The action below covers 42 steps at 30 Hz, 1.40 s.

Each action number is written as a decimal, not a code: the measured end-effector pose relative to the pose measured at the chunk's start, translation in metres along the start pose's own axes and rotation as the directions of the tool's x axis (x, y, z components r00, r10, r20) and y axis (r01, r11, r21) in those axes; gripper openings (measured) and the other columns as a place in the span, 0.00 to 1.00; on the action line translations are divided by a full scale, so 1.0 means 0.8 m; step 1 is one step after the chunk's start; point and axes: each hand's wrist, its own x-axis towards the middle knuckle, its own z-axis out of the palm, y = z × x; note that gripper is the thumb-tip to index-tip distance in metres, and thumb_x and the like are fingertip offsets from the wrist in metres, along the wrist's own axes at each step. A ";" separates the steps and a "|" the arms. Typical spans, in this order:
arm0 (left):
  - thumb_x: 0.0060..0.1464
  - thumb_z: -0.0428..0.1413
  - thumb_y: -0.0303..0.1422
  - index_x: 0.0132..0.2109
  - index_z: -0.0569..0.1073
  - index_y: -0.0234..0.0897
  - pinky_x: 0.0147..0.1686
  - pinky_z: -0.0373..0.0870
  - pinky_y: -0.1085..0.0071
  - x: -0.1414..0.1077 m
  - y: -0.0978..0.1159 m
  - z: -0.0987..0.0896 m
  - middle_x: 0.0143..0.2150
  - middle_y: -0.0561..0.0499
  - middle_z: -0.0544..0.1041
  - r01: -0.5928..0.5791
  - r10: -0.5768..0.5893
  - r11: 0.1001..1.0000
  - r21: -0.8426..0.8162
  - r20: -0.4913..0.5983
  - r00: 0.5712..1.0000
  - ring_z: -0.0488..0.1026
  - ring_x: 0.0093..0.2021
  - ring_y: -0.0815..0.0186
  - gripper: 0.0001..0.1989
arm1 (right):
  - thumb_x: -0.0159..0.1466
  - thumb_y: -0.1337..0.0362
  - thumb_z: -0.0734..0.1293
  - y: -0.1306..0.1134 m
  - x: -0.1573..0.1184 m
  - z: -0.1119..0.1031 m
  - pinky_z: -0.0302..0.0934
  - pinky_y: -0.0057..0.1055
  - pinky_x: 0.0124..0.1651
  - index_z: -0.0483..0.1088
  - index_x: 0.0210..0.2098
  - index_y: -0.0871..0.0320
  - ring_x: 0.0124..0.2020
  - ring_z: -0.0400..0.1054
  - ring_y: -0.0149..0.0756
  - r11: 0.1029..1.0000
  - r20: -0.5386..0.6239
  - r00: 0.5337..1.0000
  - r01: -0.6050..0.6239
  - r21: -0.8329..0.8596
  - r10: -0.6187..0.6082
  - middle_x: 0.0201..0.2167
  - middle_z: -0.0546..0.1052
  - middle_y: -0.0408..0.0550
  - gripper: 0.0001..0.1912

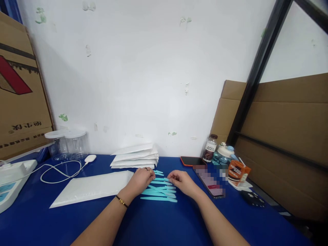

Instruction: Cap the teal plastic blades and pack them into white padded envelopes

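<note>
Several slim turquoise eyebrow razors [160,199] lie in a rough column on the blue table, mostly side by side, with a few crossing. My left hand [144,179] is at their left ends, fingers pinched together near one of the upper razors. On the other side, my right hand [182,182] has its thumb and fingertips closed at the right end of that razor. The left fingers hide part of the razors' ends. Left of my left hand, a white padded mailer [94,188] lies flat.
Behind the razors is a stack of white mailers [135,157]. Two clear jars [75,143], a white cable [55,166] and a power strip [17,184] are on the left. Two phones [208,181], a brown bottle [210,148], a blue bottle [222,155] and an orange carton [237,172] stand right.
</note>
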 end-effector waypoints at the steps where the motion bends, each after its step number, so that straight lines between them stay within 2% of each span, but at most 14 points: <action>1: 0.57 0.45 0.31 0.32 0.70 0.38 0.37 0.59 0.72 0.000 0.001 0.000 0.34 0.51 0.73 -0.003 0.003 1.000 -0.009 0.025 1.000 0.69 0.36 0.66 0.11 | 0.58 0.64 0.61 -0.001 -0.001 0.001 0.55 0.23 0.27 0.72 0.33 0.58 0.25 0.63 0.29 1.000 0.026 1.000 0.003 0.003 -0.003 0.26 0.73 0.43 0.09; 3: 0.56 0.45 0.32 0.31 0.70 0.38 0.38 0.59 0.72 -0.001 0.000 0.001 0.33 0.51 0.74 -0.003 0.006 0.999 -0.034 0.070 0.998 0.69 0.35 0.66 0.11 | 0.58 0.64 0.61 0.001 -0.001 -0.002 0.55 0.23 0.27 0.72 0.32 0.59 0.25 0.63 0.29 1.000 0.065 0.998 -0.002 -0.001 0.002 0.25 0.73 0.43 0.09; 5: 0.57 0.45 0.33 0.32 0.71 0.39 0.39 0.59 0.72 -0.002 -0.006 0.001 0.34 0.52 0.74 0.012 -0.009 0.998 -0.056 0.065 0.998 0.69 0.37 0.66 0.12 | 0.58 0.63 0.60 0.008 -0.001 -0.010 0.56 0.24 0.27 0.73 0.33 0.59 0.25 0.64 0.30 1.000 0.039 0.999 -0.018 -0.025 0.019 0.25 0.74 0.44 0.10; 10: 0.56 0.46 0.33 0.41 0.72 0.42 0.46 0.58 0.68 -0.004 -0.034 0.009 0.44 0.50 0.73 0.133 -0.133 0.991 0.009 -0.045 0.990 0.64 0.48 0.62 0.11 | 0.58 0.64 0.60 0.034 0.002 -0.030 0.57 0.28 0.33 0.72 0.31 0.58 0.30 0.66 0.34 0.965 -0.219 0.971 -0.147 -0.219 0.098 0.28 0.74 0.46 0.09; 14: 0.54 0.49 0.33 0.44 0.71 0.43 0.46 0.57 0.67 -0.004 -0.043 0.016 0.46 0.50 0.72 0.164 -0.162 0.985 0.044 -0.043 0.986 0.63 0.50 0.61 0.11 | 0.54 0.66 0.64 0.048 0.006 -0.024 0.57 0.27 0.35 0.71 0.31 0.59 0.31 0.66 0.34 0.917 -0.170 0.980 -0.161 -0.366 0.104 0.30 0.72 0.47 0.06; 19: 0.51 0.51 0.32 0.35 0.72 0.41 0.38 0.59 0.71 0.000 -0.040 0.012 0.34 0.51 0.74 0.172 -0.173 0.985 0.032 0.018 0.985 0.68 0.40 0.63 0.05 | 0.56 0.69 0.62 0.045 0.008 -0.010 0.54 0.26 0.33 0.69 0.25 0.60 0.30 0.65 0.33 0.851 -0.138 0.985 -0.162 -0.499 0.107 0.29 0.70 0.48 0.05; 21: 0.51 0.51 0.32 0.33 0.72 0.40 0.37 0.59 0.71 0.000 -0.039 0.010 0.33 0.51 0.74 0.174 -0.174 0.984 0.026 0.038 0.984 0.68 0.38 0.64 0.05 | 0.56 0.69 0.62 0.040 0.007 -0.009 0.53 0.26 0.31 0.68 0.24 0.59 0.28 0.64 0.32 0.848 -0.132 0.987 -0.144 -0.510 0.088 0.28 0.70 0.48 0.05; 23: 0.50 0.51 0.32 0.32 0.71 0.39 0.36 0.59 0.72 0.000 -0.040 0.009 0.33 0.51 0.74 0.173 -0.174 0.985 0.021 0.035 0.984 0.68 0.38 0.64 0.05 | 0.57 0.69 0.61 0.034 0.005 -0.009 0.52 0.26 0.31 0.67 0.26 0.59 0.27 0.63 0.31 0.879 -0.129 0.990 -0.111 -0.464 0.057 0.28 0.70 0.47 0.05; 26: 0.51 0.49 0.31 0.33 0.70 0.39 0.35 0.58 0.72 -0.002 -0.038 0.008 0.33 0.51 0.73 0.169 -0.169 0.985 -0.015 0.026 0.985 0.68 0.36 0.65 0.05 | 0.60 0.66 0.59 0.027 0.003 -0.011 0.52 0.25 0.29 0.66 0.30 0.58 0.26 0.63 0.30 0.958 -0.133 0.991 -0.050 -0.282 0.012 0.26 0.71 0.43 0.06; 28: 0.53 0.47 0.31 0.34 0.68 0.39 0.34 0.58 0.73 -0.003 -0.035 0.006 0.31 0.52 0.73 0.171 -0.170 0.984 -0.051 0.010 0.985 0.68 0.34 0.65 0.06 | 0.62 0.62 0.57 0.024 0.002 -0.011 0.53 0.24 0.28 0.66 0.33 0.58 0.24 0.63 0.29 0.992 -0.139 0.990 -0.044 -0.120 0.027 0.24 0.71 0.42 0.09; 31: 0.54 0.45 0.31 0.35 0.66 0.40 0.32 0.57 0.74 -0.001 -0.030 0.005 0.27 0.54 0.71 0.168 -0.170 0.980 -0.104 -0.018 0.985 0.68 0.30 0.66 0.06 | 0.62 0.59 0.58 0.021 0.003 -0.010 0.55 0.24 0.27 0.67 0.33 0.59 0.24 0.64 0.29 0.996 -0.129 0.989 -0.059 0.062 0.067 0.25 0.72 0.43 0.11; 34: 0.54 0.45 0.31 0.34 0.65 0.40 0.31 0.57 0.74 0.000 -0.028 0.005 0.26 0.55 0.70 0.174 -0.177 0.974 -0.143 -0.008 0.984 0.67 0.29 0.67 0.04 | 0.61 0.59 0.59 0.019 0.003 -0.009 0.56 0.24 0.28 0.68 0.33 0.59 0.24 0.65 0.29 0.992 -0.103 0.993 -0.050 0.117 0.062 0.25 0.72 0.43 0.11; 42: 0.54 0.46 0.31 0.34 0.65 0.40 0.31 0.57 0.75 0.000 -0.021 0.005 0.27 0.55 0.70 0.142 -0.148 0.974 -0.174 -0.022 0.989 0.67 0.29 0.67 0.04 | 0.60 0.60 0.60 0.011 0.004 -0.003 0.57 0.24 0.28 0.68 0.33 0.59 0.24 0.65 0.29 0.991 -0.063 0.997 -0.039 0.126 0.047 0.25 0.73 0.43 0.10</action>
